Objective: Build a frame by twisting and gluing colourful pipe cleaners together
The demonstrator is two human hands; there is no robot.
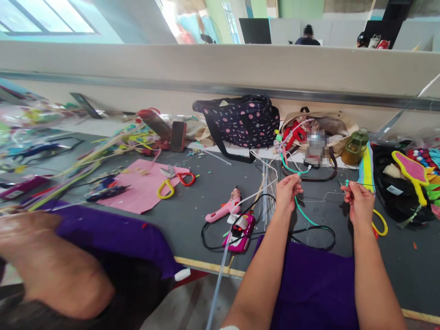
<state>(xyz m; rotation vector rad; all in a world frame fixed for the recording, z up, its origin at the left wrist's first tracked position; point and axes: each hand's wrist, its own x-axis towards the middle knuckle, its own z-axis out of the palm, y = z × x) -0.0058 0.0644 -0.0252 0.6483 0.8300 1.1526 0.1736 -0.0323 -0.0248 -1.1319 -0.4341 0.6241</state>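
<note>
My left hand (289, 191) is closed in a pinch on a teal strand (304, 214). The strand curves up towards a small pink-and-green piece and also trails down to the table. A little to the right, my right hand (359, 200) is pinched shut, with a small teal bit and thin dark tips showing at its fingers; what it grips is too small to make out. A thin bent wire (323, 198) runs between the two hands. Yellow-handled scissors (380, 223) lie partly hidden behind my right forearm.
A pink glue gun (225, 207) and a magenta box (243, 234) with a black cable lie left of my arms. Scissors (168, 183) rest on pink sheet. Behind stand a dotted bag (245, 121) and a bottle (355, 146). Another person's arm (65, 266) is at left.
</note>
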